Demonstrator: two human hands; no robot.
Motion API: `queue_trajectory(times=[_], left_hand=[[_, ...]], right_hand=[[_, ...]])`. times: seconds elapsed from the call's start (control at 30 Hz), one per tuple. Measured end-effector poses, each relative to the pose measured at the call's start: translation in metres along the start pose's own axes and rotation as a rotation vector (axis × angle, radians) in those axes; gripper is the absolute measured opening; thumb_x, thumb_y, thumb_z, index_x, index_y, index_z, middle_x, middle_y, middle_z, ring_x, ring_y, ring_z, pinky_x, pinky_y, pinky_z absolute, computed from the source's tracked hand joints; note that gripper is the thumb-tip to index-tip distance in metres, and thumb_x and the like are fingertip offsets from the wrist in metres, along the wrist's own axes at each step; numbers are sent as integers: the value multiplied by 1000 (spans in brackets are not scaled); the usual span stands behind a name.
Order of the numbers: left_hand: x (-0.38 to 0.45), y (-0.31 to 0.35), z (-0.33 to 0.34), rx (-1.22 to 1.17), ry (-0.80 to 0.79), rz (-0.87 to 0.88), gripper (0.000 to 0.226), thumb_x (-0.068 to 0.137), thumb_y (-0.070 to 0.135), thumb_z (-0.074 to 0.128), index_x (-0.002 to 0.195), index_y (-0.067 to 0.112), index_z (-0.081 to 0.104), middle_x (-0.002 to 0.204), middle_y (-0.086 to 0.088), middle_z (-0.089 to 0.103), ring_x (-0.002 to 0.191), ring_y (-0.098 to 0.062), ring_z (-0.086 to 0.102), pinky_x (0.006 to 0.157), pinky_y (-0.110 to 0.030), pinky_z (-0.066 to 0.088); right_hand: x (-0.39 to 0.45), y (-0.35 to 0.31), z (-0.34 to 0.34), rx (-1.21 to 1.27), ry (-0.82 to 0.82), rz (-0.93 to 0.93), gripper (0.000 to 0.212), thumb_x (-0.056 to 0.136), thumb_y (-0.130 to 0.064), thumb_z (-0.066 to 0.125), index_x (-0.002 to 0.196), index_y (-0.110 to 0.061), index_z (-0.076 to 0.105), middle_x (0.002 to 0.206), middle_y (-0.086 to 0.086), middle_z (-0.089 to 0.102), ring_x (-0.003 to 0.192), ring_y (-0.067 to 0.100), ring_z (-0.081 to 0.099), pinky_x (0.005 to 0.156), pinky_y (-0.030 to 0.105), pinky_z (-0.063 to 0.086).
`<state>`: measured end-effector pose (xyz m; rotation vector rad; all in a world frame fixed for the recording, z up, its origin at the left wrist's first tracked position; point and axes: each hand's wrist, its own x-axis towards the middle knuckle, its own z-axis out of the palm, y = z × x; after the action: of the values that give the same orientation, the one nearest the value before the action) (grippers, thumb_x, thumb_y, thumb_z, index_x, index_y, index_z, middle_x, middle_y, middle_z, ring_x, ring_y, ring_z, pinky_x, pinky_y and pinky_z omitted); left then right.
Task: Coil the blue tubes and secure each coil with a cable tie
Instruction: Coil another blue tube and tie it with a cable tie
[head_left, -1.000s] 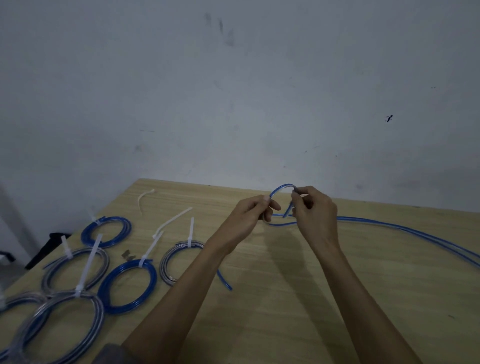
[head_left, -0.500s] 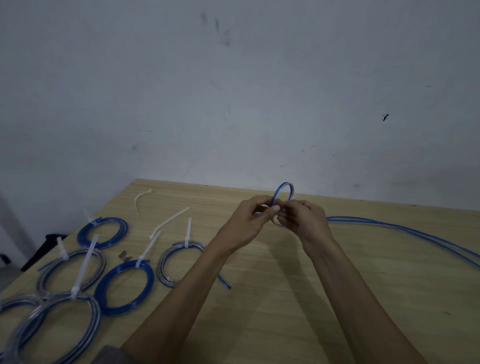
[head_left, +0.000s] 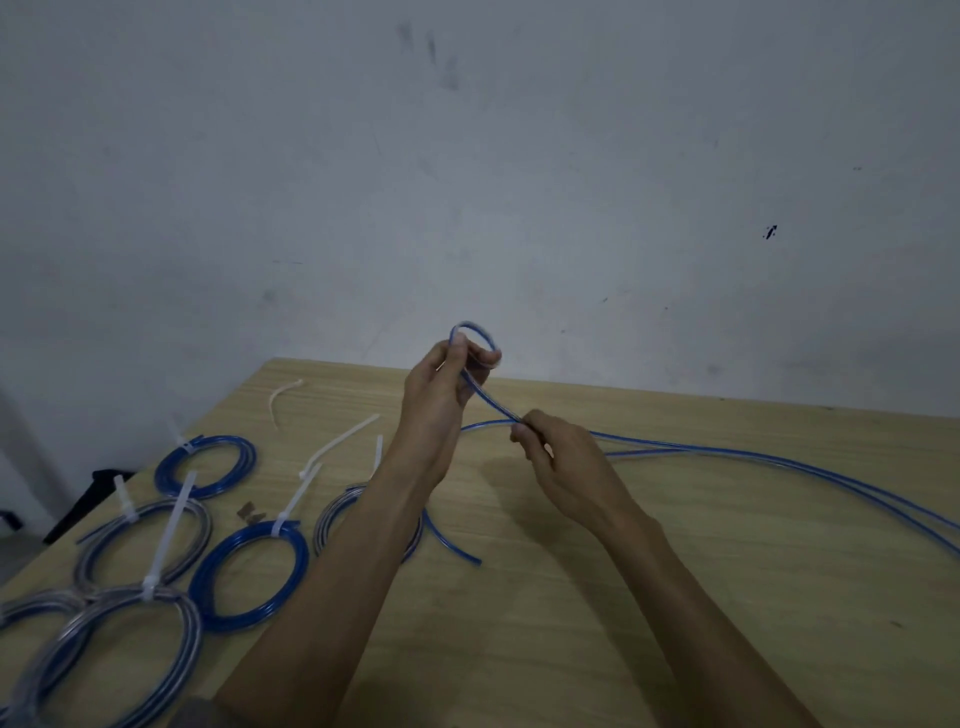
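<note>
A long blue tube (head_left: 769, 460) trails across the wooden table (head_left: 675, 597) from the right edge to my hands. My left hand (head_left: 441, 395) is raised above the table's far edge and pinches a small loop of this tube (head_left: 475, 332) between thumb and fingers. My right hand (head_left: 556, 457), lower and to the right, pinches the same tube a short way down from the loop. Two loose white cable ties (head_left: 340, 447) (head_left: 283, 397) lie on the table to the left of my left hand.
Several finished coils with white ties lie at the left: blue ones (head_left: 208, 465) (head_left: 249, 577) and greyish ones (head_left: 143, 545) (head_left: 363, 519). A short blue tube end (head_left: 452, 543) sticks out under my left forearm. A dark object (head_left: 83, 501) is beyond the table's left edge. A grey wall rises behind.
My hands have separated: the left rose with the small loop, the right slid down and right along the tube, drawing out a straight length between them.
</note>
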<state>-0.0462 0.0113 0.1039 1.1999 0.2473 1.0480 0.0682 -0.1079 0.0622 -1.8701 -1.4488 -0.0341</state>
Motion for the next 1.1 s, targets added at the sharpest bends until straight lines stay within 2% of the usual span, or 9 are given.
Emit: queue_trajectory(times=[0.23, 0.4, 0.5, 0.57, 0.63, 0.7, 0.77, 0.9, 1.1], left_hand=[[-2, -3, 18, -30, 121, -147, 41, 109, 32, 35, 78, 14, 54, 60, 10, 54, 68, -14, 54, 88, -36, 45], [-6, 4, 26, -44, 75, -177, 39, 108, 32, 33, 75, 16, 47, 59, 8, 45, 66, -14, 50, 78, -32, 38], [-9, 7, 26, 16, 58, -208, 42, 107, 39, 34, 72, 21, 45, 63, 9, 49, 71, -13, 51, 65, -31, 31], [-10, 7, 28, 42, 36, -219, 43, 107, 40, 33, 70, 22, 44, 64, 9, 54, 73, -13, 53, 61, -31, 28], [-9, 7, 27, 33, 10, -195, 43, 108, 39, 32, 70, 21, 42, 65, 7, 57, 74, -14, 58, 64, -33, 34], [-7, 11, 24, 4, 1, -116, 44, 109, 36, 29, 71, 17, 41, 61, 4, 56, 72, -19, 61, 79, -43, 48], [-4, 21, 19, -51, 14, -51, 44, 110, 32, 28, 71, 14, 39, 55, 2, 47, 61, -21, 56, 89, -46, 52], [-2, 42, 11, -161, 10, -60, 40, 109, 31, 33, 74, 14, 42, 54, 4, 32, 49, -12, 35, 64, -26, 51], [-11, 46, 9, 47, -238, -141, 39, 96, 44, 49, 71, 14, 50, 49, 4, 29, 44, -11, 31, 55, -25, 42]], right_hand=[[2, -27, 1, 168, 52, -5, 28, 107, -27, 44, 89, -13, 60, 54, -12, 45, 55, 7, 45, 53, 19, 29], [2, -39, -6, 178, -10, 11, 30, 108, -24, 42, 98, -8, 66, 61, -39, 53, 58, -6, 52, 57, 12, 35], [3, -43, -11, 178, -18, -9, 31, 108, -24, 42, 102, -8, 68, 61, -32, 56, 65, -13, 55, 62, 8, 38], [4, -45, -12, 187, -5, -22, 33, 107, -27, 43, 101, -8, 69, 68, -23, 60, 70, -10, 58, 64, 11, 42], [5, -42, -11, 167, -6, -32, 35, 106, -33, 46, 95, -9, 68, 77, -7, 67, 74, 5, 63, 67, 25, 49], [5, -37, -11, 125, -34, -39, 34, 104, -36, 49, 91, -10, 68, 82, 4, 67, 75, 16, 62, 72, 41, 50], [4, -31, -13, 97, -92, -27, 36, 103, -40, 49, 90, -13, 68, 83, 3, 69, 77, 16, 63, 74, 43, 51], [2, -26, -20, -4, -153, 44, 58, 97, -65, 36, 86, -16, 66, 78, 3, 68, 70, 18, 61, 71, 46, 54], [6, -16, -31, -86, -97, 38, 48, 99, -58, 42, 76, -18, 54, 71, 1, 55, 67, 17, 52, 67, 44, 47]])
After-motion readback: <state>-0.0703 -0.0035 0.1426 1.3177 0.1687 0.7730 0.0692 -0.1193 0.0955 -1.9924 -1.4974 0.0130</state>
